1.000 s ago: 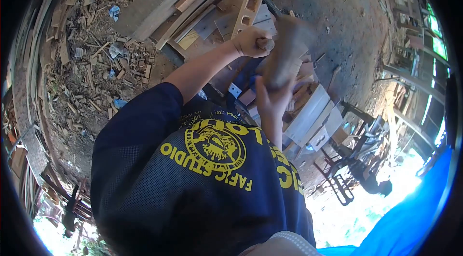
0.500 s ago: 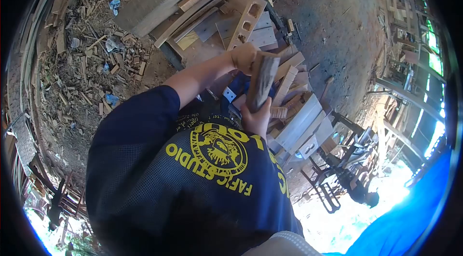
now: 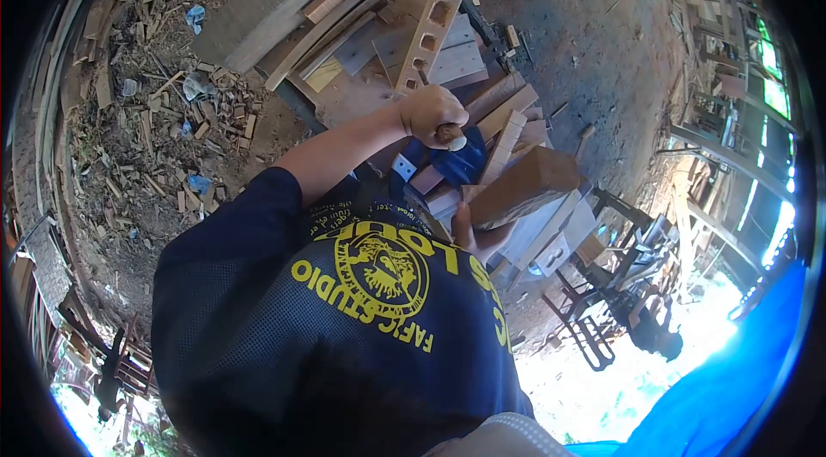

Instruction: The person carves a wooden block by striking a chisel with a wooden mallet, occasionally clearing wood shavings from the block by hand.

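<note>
My left hand (image 3: pixel 434 117) is closed in a fist around a chisel (image 3: pixel 450 137). The pale, worn end of its wooden handle faces up at me, and its thin shaft points away towards a wooden piece with several square holes (image 3: pixel 419 42). On the right, my right hand (image 3: pixel 479 236) grips a thick, rough wooden block (image 3: pixel 529 186) near its lower end. The block is apart from the chisel, over a pile of boards. Most of the right hand's fingers are hidden beneath the block.
Stacked boards (image 3: pixel 551 233) lie under and beyond my right hand. A large plank (image 3: pixel 292 1) and long strips are at the upper left. Wood scraps (image 3: pixel 146 138) cover the ground. Far right, a person (image 3: pixel 650 332) is near a metal frame (image 3: pixel 585 328).
The wooden block has swung right and away from my left fist, which it partly covered before. The chisel handle's end now shows. My left hand has stayed in nearly the same place.
</note>
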